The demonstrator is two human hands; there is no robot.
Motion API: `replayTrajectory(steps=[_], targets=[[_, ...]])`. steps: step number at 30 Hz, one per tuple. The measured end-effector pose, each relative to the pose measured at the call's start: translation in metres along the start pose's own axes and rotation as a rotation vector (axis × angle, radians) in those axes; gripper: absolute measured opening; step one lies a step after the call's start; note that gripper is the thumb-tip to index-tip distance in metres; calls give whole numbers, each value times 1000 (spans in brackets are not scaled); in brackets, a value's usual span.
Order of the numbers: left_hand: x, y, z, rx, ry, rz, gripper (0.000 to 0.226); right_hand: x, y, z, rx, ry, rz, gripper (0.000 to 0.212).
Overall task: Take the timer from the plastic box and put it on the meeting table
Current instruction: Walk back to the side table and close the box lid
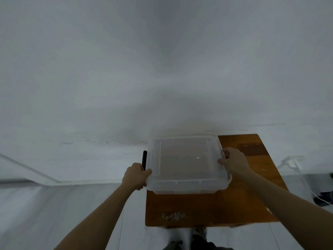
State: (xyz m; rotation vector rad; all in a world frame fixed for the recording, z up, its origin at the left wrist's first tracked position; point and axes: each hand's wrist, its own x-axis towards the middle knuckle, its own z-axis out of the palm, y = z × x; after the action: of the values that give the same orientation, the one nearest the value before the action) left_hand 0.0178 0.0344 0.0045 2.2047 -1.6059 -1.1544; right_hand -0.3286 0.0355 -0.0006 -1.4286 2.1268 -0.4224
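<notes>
The lidded plastic box (187, 164) on the desk (207, 208) is gripped by the left hand (136, 176) and right hand (233, 161). An uneven pull could tip it; no timer is discernible.

Closed lid (185, 157) over plastic box (187, 186); bare wooden table (207, 208) in front.

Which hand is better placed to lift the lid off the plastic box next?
Probably the right hand: its fingers curl over the lid edge of the plastic box. The left hand grips the near left corner and can steady it.
</notes>
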Motion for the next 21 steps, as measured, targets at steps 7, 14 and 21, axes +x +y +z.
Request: replayTrajectory(steps=[7,14,21], targets=[[2,-8,5,145,-67,-10,28,-5,6,10,-31,-17,-19,47],[14,-11,5,193,-68,-17,39,-3,9,9,-43,-26,-9,43],[24,-1,6,121,69,42,30,2,9,5,-66,-35,47,45]])
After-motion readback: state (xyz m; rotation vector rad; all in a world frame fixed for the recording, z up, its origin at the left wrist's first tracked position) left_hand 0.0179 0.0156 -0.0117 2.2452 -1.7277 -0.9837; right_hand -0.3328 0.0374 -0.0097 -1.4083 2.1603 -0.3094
